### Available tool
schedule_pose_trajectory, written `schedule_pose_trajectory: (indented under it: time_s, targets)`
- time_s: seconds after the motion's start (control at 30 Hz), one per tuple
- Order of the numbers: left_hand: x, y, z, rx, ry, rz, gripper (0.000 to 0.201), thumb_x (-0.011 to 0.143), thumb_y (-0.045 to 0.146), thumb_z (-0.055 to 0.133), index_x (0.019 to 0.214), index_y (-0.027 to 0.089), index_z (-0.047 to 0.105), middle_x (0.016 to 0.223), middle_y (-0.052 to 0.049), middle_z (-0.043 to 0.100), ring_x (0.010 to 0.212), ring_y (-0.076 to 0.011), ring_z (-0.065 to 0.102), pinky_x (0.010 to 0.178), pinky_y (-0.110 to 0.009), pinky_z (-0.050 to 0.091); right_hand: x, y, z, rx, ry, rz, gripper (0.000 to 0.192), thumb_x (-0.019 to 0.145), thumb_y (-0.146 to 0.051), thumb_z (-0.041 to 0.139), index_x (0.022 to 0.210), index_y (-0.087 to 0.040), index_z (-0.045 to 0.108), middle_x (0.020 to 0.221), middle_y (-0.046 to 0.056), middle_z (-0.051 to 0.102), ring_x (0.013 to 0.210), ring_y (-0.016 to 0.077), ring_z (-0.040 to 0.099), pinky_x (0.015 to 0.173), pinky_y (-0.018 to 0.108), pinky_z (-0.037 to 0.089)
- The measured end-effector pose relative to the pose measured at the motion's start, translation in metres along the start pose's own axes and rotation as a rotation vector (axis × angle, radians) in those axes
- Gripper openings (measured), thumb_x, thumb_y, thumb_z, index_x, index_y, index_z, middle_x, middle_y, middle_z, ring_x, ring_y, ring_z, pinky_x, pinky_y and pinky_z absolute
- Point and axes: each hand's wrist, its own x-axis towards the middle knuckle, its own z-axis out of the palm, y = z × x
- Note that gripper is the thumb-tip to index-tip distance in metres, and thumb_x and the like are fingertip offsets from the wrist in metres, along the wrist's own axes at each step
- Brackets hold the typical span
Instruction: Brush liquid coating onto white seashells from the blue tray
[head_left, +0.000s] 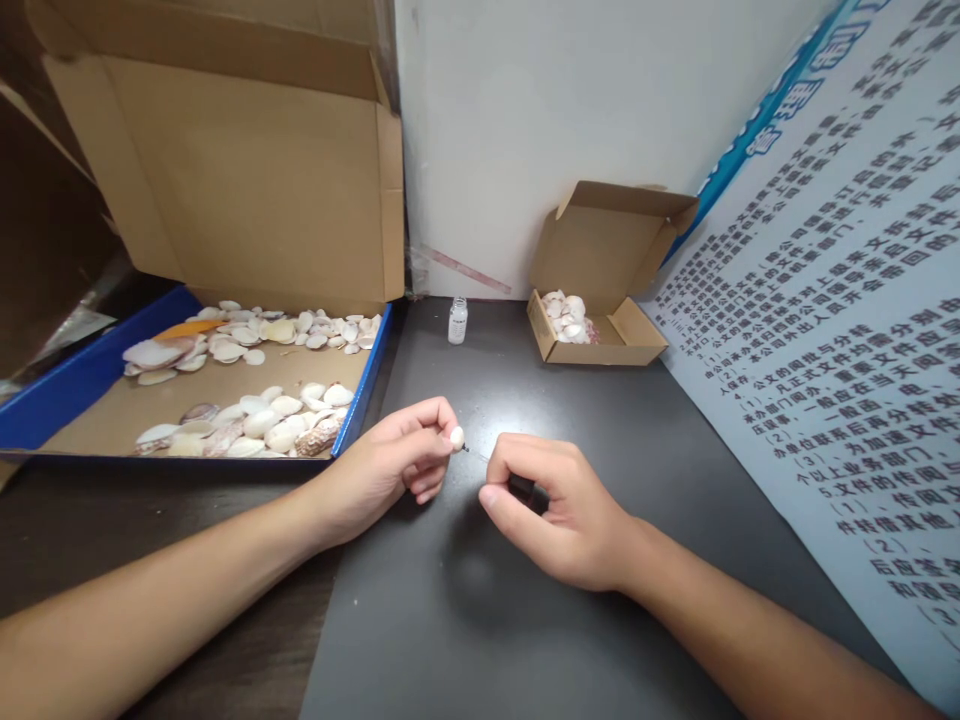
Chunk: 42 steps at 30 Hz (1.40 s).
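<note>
Left hand (390,468) fingers pinch a small shell (456,437); right hand (559,510) fingers clenched, contents hidden.

Both forearms are bare to the frame edge, and the hands (390,465) carry no gloves or rings.

Left forearm: bare, entering from the lower left corner, angled up and to the right, lying low over the surface. Left hand (397,463): palm turned inward, fingers curled, thumb and forefinger tips pinched together at the hand's right end.

Right forearm: bare, entering from the lower right corner, angled up and to the left. Right hand (559,505): back of hand facing up, fingers folded under in a loose fist, thumb extended leftward, forefinger bent over it.

Both hands: near each other, fingertips facing, not touching.
</note>
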Motion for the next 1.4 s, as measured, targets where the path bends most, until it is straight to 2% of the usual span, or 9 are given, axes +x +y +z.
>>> schedule_pose_trajectory:
  time_s: [0.23,0.87,1.27,1.4]
  targets:
    - [0.0006,-0.0023,-0.0019,-0.012,-0.007,0.016,0.013,0.084,0.022,0.059,0.077,0.020,0.049,0.054,0.008,0.033,0.047,-0.0071,0.030,0.047,-0.019,0.033,0.0020,-0.0041,-0.0006,0.030,0.053,-0.076,0.021,0.083,-0.011,0.054,0.067,-0.020,0.043,0.061,-0.004,0.044,0.055,0.0100,0.039,0.053,0.024,0.031]
    - [0.0008,-0.0031,-0.0015,0.017,-0.015,0.017,0.016,0.087,0.027,0.061,0.079,0.020,0.050,0.055,0.008,0.036,0.048,-0.0073,0.032,0.047,-0.019,0.033,0.0007,0.0046,0.0005,-0.102,0.028,0.097,0.023,0.088,-0.017,0.053,0.067,-0.019,0.044,0.061,-0.004,0.046,0.056,0.0095,0.041,0.055,0.023,0.031]
    - [0.0026,-0.0065,-0.0022,0.045,-0.012,0.049,0.020,0.085,0.033,0.067,0.083,0.020,0.051,0.054,0.010,0.038,0.045,-0.0064,0.032,0.046,-0.019,0.032,0.0007,-0.0036,-0.0025,0.015,0.049,-0.064,0.022,0.086,-0.014,0.051,0.066,-0.020,0.043,0.059,-0.004,0.044,0.054,0.0103,0.039,0.053,0.024,0.031]
    - [0.0022,-0.0060,-0.0027,0.046,-0.010,0.049,0.021,0.084,0.033,0.067,0.082,0.020,0.050,0.055,0.009,0.038,0.046,-0.0062,0.032,0.046,-0.019,0.033,-0.0002,-0.0013,-0.0025,-0.007,0.060,-0.036,0.022,0.087,-0.015,0.052,0.067,-0.020,0.044,0.061,-0.004,0.045,0.055,0.0100,0.039,0.054,0.024,0.031]
